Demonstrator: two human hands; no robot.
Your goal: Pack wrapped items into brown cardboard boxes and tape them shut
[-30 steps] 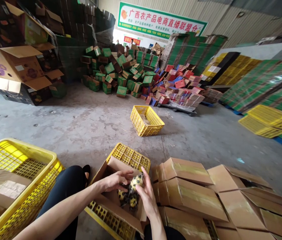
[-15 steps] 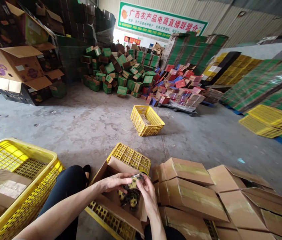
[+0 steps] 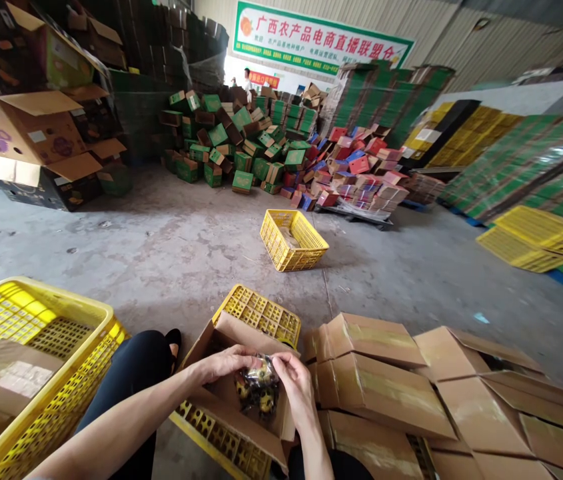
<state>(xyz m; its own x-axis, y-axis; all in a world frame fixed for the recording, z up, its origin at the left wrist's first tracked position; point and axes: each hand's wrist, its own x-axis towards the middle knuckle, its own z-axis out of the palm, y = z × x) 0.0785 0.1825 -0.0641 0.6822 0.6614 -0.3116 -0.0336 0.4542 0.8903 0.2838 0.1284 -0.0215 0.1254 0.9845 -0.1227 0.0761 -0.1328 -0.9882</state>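
Over an open cardboard box (image 3: 234, 413), both hands hold a small clear plastic packet (image 3: 262, 375) with something yellow and dark inside; its exact kind is too small to tell. My left hand (image 3: 228, 363) has its fingers on the packet's left side. My right hand (image 3: 295, 381) pinches its right edge between thumb and fingers. Similar wrapped yellow-and-dark pieces (image 3: 266, 401) lie in the box just below. The box rests on an upturned yellow plastic crate (image 3: 261, 317).
Closed cardboard boxes (image 3: 386, 393) stand close on the right. A big yellow crate (image 3: 106, 333) with a carton in it is at the left, beside my knee. Ahead, another yellow crate (image 3: 294, 260) sits on the concrete floor (image 3: 186, 233). Green boxes (image 3: 244, 180) are heaped farther back.
The packet has turned and sunk slightly in my hands, showing more shiny plastic. My right fingers have moved to its upper right edge. A person in the far background has shifted left.
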